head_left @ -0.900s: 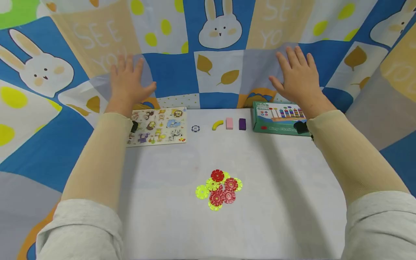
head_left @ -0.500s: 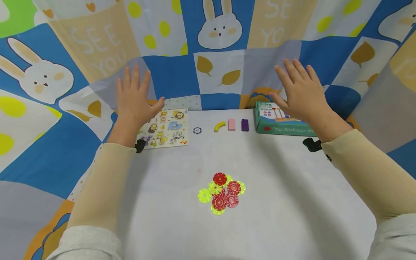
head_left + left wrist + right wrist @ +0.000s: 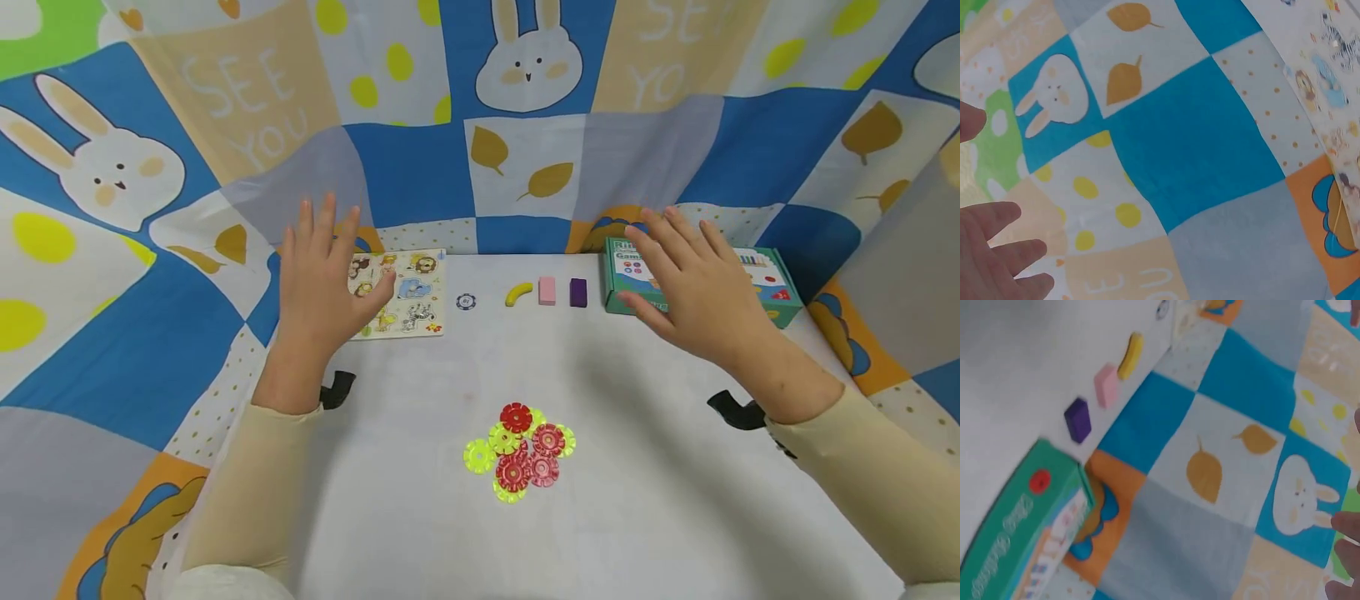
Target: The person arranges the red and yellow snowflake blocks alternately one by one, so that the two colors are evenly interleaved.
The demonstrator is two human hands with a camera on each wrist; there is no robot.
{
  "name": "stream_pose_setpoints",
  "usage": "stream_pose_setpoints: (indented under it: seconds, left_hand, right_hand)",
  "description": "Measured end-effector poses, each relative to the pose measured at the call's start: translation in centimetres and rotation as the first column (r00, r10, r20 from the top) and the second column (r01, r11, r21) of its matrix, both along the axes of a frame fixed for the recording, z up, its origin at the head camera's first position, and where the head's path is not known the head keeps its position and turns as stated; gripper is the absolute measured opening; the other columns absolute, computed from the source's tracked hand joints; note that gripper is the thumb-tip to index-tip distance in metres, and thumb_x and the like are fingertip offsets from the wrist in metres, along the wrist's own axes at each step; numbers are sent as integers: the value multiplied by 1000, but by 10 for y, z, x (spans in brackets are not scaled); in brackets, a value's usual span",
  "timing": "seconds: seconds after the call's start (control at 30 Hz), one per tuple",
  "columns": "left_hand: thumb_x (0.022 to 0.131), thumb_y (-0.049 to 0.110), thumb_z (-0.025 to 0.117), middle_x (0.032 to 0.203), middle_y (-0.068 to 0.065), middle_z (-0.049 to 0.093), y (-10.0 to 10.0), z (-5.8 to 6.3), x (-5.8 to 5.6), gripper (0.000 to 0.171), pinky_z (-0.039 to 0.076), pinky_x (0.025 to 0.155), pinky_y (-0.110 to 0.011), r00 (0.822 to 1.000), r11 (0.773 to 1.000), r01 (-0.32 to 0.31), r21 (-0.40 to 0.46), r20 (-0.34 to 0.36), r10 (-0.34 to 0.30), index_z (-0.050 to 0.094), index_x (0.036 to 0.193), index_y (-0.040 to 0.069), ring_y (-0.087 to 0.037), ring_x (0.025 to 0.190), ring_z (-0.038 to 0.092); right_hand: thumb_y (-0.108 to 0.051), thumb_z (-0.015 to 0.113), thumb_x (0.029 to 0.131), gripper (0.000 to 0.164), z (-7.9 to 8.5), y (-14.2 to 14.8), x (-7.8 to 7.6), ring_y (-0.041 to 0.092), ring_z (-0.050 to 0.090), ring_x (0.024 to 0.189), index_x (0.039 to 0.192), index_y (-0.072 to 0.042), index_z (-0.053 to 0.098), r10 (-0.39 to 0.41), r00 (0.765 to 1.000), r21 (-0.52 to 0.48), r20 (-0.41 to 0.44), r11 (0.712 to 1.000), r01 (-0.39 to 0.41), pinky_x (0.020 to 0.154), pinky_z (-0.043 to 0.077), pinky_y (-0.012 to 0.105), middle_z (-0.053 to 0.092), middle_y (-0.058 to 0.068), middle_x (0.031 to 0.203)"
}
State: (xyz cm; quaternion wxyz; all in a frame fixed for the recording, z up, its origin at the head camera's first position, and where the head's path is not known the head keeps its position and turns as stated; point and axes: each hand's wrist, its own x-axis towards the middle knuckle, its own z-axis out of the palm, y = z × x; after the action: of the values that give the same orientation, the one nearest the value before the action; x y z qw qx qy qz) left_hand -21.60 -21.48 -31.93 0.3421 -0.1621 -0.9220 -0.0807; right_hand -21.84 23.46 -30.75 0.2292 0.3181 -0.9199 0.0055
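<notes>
My left hand [image 3: 322, 287] is held up with fingers spread, overlapping the animal picture board [image 3: 415, 293] in the head view; it holds nothing. The right hand [image 3: 701, 292] is raised too, fingers straight, in front of the green game box [image 3: 787, 310]. Between and below them on the white table lies a loose cluster of red flower-shaped discs [image 3: 513, 472] and yellow-green ones [image 3: 479, 456], some overlapping. Fingers [image 3: 1019, 256] of the left hand show at the edge of the left wrist view. Right fingertips [image 3: 1349, 526] reach into the right wrist view.
Along the back of the table [image 3: 420, 517] sit a round chip [image 3: 466, 302], a yellow banana-shaped piece [image 3: 518, 294], a pink block [image 3: 547, 291] and a purple block [image 3: 578, 292]. A patterned cloth [image 3: 408, 171] with rabbits hangs behind them and along the sides.
Both hands have come down and back toward the person, staying spread. More of the game box shows now. The discs and the other table items have stayed where they were.
</notes>
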Motion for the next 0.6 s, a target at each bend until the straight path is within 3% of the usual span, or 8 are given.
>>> stream_pose_setpoints:
  seconds: [0.17,0.33,0.6]
  left_hand:
    - [81,49,58,153,-11,23,10,-15,25,79,12,109,-55,995,991,96,89,3,-96,35,146,11,-32,142,10]
    - [78,40,66,151,-9,30,27,-31,50,75,15,110,-53,979,958,186,217,40,-199,43,142,8,-30,141,16]
    - [79,31,69,151,1,31,44,-59,76,74,23,108,-51,949,889,195,413,150,-277,38,145,17,-22,141,18]
  right_hand:
    - [-48,63,82,80,-18,-11,20,29,19,140,148,-13,32,93,995,-117,35,989,-88,111,11,52,28,10,152]
    - [-43,69,80,81,-35,-25,38,31,25,138,147,-13,34,151,982,-212,115,969,-124,110,16,52,32,7,150]
    - [-34,74,79,75,-67,-49,55,25,34,134,144,-18,40,196,951,-367,240,925,-98,103,33,51,41,1,145]
